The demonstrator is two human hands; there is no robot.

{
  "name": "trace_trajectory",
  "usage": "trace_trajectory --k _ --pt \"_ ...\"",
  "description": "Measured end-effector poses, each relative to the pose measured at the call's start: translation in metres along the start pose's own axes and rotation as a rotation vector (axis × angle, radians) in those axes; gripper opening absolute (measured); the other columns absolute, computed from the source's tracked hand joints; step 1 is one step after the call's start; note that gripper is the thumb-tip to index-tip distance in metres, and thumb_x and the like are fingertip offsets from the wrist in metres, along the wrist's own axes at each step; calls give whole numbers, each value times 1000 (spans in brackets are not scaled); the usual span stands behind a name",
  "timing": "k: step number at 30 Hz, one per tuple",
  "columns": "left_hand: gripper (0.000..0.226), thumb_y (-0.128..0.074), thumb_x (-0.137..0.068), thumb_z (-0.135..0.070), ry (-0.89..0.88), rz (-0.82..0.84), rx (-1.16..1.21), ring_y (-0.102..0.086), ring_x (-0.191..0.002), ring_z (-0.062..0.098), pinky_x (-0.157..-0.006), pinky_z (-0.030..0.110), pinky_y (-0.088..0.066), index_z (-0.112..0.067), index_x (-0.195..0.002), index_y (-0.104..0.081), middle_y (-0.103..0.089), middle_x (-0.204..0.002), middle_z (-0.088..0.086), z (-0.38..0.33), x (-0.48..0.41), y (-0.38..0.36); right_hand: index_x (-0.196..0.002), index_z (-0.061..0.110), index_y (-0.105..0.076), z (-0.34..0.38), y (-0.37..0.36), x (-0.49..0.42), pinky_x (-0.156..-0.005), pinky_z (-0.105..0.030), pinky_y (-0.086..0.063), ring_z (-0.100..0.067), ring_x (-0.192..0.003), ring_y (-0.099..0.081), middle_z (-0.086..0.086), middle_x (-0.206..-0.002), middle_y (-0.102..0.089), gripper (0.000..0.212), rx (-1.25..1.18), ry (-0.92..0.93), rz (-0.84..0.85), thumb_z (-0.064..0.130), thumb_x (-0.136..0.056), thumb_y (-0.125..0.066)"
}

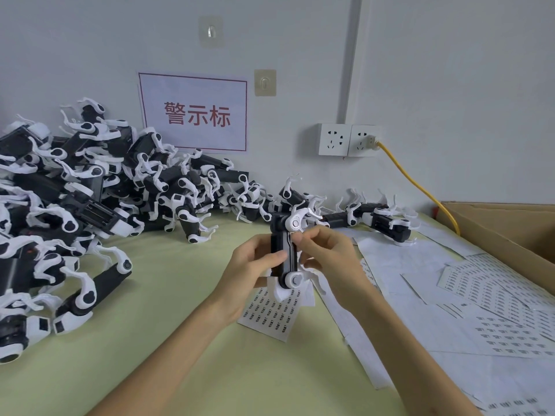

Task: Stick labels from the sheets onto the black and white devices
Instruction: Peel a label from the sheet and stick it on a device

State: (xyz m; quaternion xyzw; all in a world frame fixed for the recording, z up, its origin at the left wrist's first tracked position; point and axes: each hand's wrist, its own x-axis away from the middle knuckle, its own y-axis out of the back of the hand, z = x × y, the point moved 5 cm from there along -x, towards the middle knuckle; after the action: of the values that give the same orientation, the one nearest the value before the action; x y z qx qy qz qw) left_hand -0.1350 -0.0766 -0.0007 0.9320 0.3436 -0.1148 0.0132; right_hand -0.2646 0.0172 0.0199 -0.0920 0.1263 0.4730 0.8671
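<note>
Inspector: Plastic device (283, 253), upright at table centre; left hand (250, 274) clamps the black body.
Clerk: Right hand (326, 256)?
Inspector: Fingertips pinched at its two o'clock edge. Light, rigid; white limbs look fragile.

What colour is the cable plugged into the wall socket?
Yellow; the cable shows clearly in the head view, running from the socket.

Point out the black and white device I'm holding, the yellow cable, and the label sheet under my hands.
Black and white plastic device (283, 250): head view, on its black body.
Yellow cable (420, 184): head view, mid-run along wall.
White paper label sheet (270, 315): head view, on its printed rows.
</note>
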Motion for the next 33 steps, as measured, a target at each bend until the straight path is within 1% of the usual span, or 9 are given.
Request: trace_trajectory --k 5,8,10,12,15,20,26,29,33 --pt "33 -59 -83 -28 45 27 47 -70 -112 30 -92 42 -51 -21 -110 -77 -76 -113 13 2 -1 -2 -83 9 -64 -2 -5 0 -60 -23 -52 -18 -58 -62 -6 -77 -69 15 -17 12 25 13 -96 -69" --pt "35 -58 -83 -28 50 32 42 -67 -117 34 -102 49 -49 -18 -112 -76 -76 -114 13 3 -1 -2 -83 10 -63 -2 -6 1 -60 -24 -51 -19 -59 -62 -5 -74 -68 16 -2 18 23 15 -97 -68" --pt "34 -58 -84 -30 46 35 30 -68 -116 32 -101 48 -49 -19 -112 -76 -76 -113 11 3 -1 -2 -83 10 -63 -3 -6 1 -59 -25 -50 -18 -58 -61 -2 -73 -67 17 6 22 15 17 -96 -70" --pt "29 -59 -88 -34 23 32 2 -71 -110 26 -93 41 -52 -23 -109 -76 -77 -109 9 3 -1 -3 -84 8 -63 -2 -6 2 -59 -24 -50 -17 -58 -62 1 -71 -66 18 45 34 2 19 -95 -72" --pt "21 -61 -95 -39 -46 8 -64 -72 -92 12 -75 20 -52 -26 -102 -76 -78 -98 2 1 0 -3 -85 8 -62 -4 -8 2 -58 -23 -51 -19 -60 -65 0 -72 -66 19 79 20 14 20 -95 -71" --pt "39 -70 -81 -58 -50 -18 -32 -69 -91 21 -84 38 -52 -26 -101 -77 -73 -102 19 6 -2 -3 -80 11 -59 -6 -14 3 -60 -29 -52 -22 -61 -65 -2 -73 -64 20 21 -31 62 13 -99 -66" --pt "36 -65 -85 -47 -64 -32 -53 -61 -74 17 -73 34 -46 -12 -94 -72 -67 -78 6 4 -2 -2 -78 9 -56 -4 -20 4 -56 -29 -52 -23 -57 -63 -6 -67 -63 21 43 50 51 5 -98 -62" --pt "24 -63 -90 -36 -75 -1 -70 -63 -70 13 -65 21 -50 -13 -91 -73 -68 -74 1 -1 0 -1 -79 9 -56 -5 -21 4 -57 -29 -53 -25 -56 -62 -8 -64 -61 21 37 69 42 4 -98 -61" --pt "17 -64 -95 -23 -52 20 -79 -65 -73 14 -68 22 -52 -10 -92 -74 -71 -76 2 -3 0 -2 -75 14 -57 -6 -19 3 -55 -30 -51 -25 -52 -57 -9 -60 -57 24 15 74 44 3 -96 -61"
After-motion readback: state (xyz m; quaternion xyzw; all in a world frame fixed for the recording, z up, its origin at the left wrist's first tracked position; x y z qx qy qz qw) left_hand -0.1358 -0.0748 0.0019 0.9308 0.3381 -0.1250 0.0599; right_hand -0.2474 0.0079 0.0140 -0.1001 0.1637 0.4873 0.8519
